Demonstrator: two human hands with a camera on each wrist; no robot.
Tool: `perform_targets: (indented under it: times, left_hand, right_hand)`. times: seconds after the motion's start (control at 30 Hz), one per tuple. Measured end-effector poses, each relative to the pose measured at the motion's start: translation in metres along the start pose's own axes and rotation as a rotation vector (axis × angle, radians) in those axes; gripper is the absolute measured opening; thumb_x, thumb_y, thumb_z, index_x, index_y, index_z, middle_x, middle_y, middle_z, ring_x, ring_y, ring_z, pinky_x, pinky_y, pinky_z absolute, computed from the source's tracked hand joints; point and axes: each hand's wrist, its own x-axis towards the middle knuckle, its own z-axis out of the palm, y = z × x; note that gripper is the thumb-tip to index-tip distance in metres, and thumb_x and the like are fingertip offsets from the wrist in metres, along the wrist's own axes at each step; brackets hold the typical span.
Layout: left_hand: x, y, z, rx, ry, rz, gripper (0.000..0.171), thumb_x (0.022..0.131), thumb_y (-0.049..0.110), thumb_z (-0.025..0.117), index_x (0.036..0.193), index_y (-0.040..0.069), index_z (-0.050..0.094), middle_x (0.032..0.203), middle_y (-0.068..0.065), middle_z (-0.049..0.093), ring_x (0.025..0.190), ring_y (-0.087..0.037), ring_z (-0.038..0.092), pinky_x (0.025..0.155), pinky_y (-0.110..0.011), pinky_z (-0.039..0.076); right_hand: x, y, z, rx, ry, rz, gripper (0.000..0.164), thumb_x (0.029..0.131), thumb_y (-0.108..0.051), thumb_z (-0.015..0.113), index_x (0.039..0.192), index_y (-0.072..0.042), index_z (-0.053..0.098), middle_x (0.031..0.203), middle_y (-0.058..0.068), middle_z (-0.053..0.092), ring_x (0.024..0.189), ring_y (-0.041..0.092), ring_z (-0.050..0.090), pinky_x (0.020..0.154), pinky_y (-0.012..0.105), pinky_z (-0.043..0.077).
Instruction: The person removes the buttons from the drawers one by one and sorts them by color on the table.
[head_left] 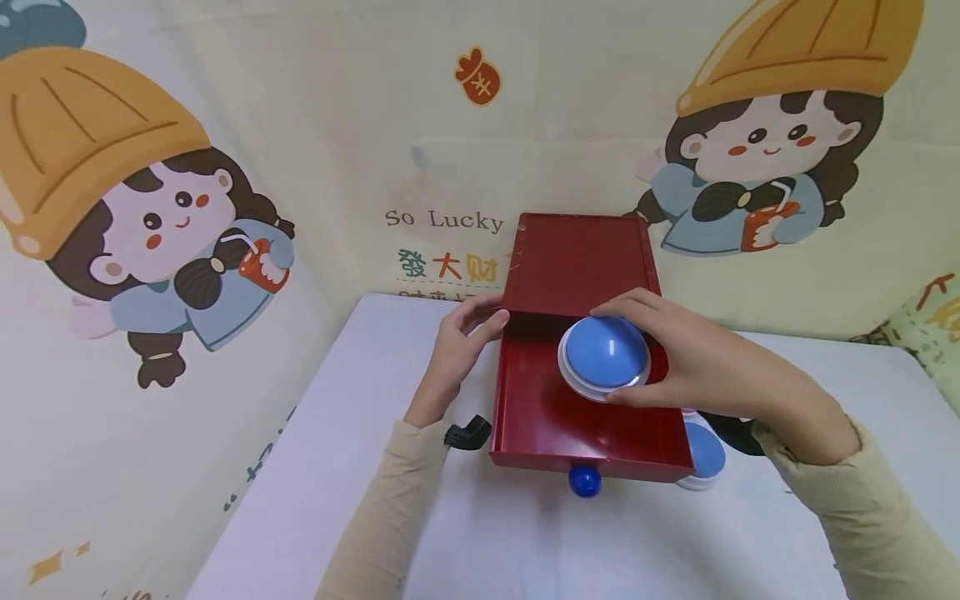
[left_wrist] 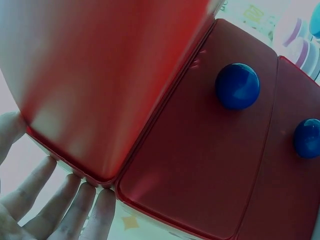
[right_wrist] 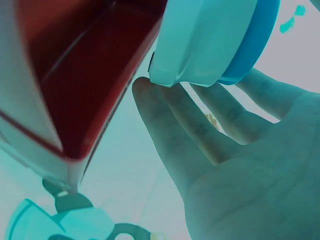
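A red drawer box (head_left: 581, 258) stands on the table with its top drawer (head_left: 547, 425) pulled out. My right hand (head_left: 686, 358) grips a round white button with a blue dome (head_left: 606, 352) by its rim, over the drawer. In the right wrist view the white side of that button (right_wrist: 202, 42) shows against the fingers. My left hand (head_left: 457, 350) touches the left side of the red box near the drawer's opening, its fingers (left_wrist: 70, 200) fairly straight along the edge. Below the pulled-out drawer, the left wrist view has two closed drawer fronts (left_wrist: 195, 150).
Another blue-topped round piece (head_left: 705, 454) lies on the white table (head_left: 315, 467), right of the drawer, with a pinkish one partly hidden behind it. Blue knobs (head_left: 585, 481) stick out from the drawer fronts. A printed cloth (head_left: 337, 108) hangs close behind the box.
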Motion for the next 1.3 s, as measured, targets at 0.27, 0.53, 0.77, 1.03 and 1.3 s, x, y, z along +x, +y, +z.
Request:
perform_targets:
  times: [0.27,0.53,0.77,1.03,1.3]
  left_hand:
    - [0.004,-0.017,-0.001,-0.034,0.005,0.035,0.036,0.097,0.025,0.066,0.131,0.015,0.061,0.128,-0.004,0.063,0.119,-0.019,0.06,0.097,-0.036,0.055]
    - [0.005,-0.018,-0.001,-0.024,0.005,0.047,0.038,0.096,0.029,0.066,0.131,0.016,0.061,0.128,-0.003,0.063,0.119,-0.019,0.06,0.095,-0.036,0.056]
    - [0.005,-0.017,-0.001,-0.029,0.01,0.037,0.038,0.095,0.029,0.067,0.13,0.016,0.062,0.128,-0.003,0.063,0.118,-0.019,0.061,0.095,-0.036,0.056]
    - [0.005,-0.017,0.001,-0.009,0.002,0.039,0.035,0.096,0.029,0.066,0.129,0.017,0.063,0.127,-0.001,0.064,0.118,-0.018,0.061,0.096,-0.035,0.055]
    - [0.005,-0.019,0.0,-0.022,0.007,0.05,0.036,0.096,0.027,0.066,0.13,0.015,0.062,0.127,-0.003,0.064,0.118,-0.019,0.061,0.096,-0.037,0.055]
  right_hand:
    - [-0.018,0.006,-0.011,-0.014,0.026,0.064,0.088,0.065,-0.037,0.093,0.139,-0.022,0.047,0.136,0.006,0.048,0.123,0.035,0.049,0.072,0.048,0.062]
    - [-0.038,0.017,-0.016,-0.027,0.081,0.129,0.089,0.063,-0.033,0.094,0.139,-0.025,0.048,0.137,0.004,0.048,0.123,0.033,0.048,0.07,0.046,0.062]
    - [-0.054,0.034,-0.014,-0.054,0.147,0.082,0.089,0.063,-0.027,0.095,0.139,-0.023,0.05,0.131,-0.001,0.051,0.116,0.026,0.053,0.074,0.032,0.061]
    - [-0.08,0.058,-0.008,-0.071,0.2,0.119,0.096,0.062,-0.026,0.096,0.144,-0.023,0.046,0.134,0.007,0.05,0.117,0.026,0.049,0.073,0.019,0.058]
    - [-0.093,0.072,-0.004,-0.082,0.276,0.134,0.097,0.058,-0.019,0.097,0.143,-0.02,0.049,0.133,0.005,0.052,0.111,-0.01,0.04,0.077,-0.001,0.041]
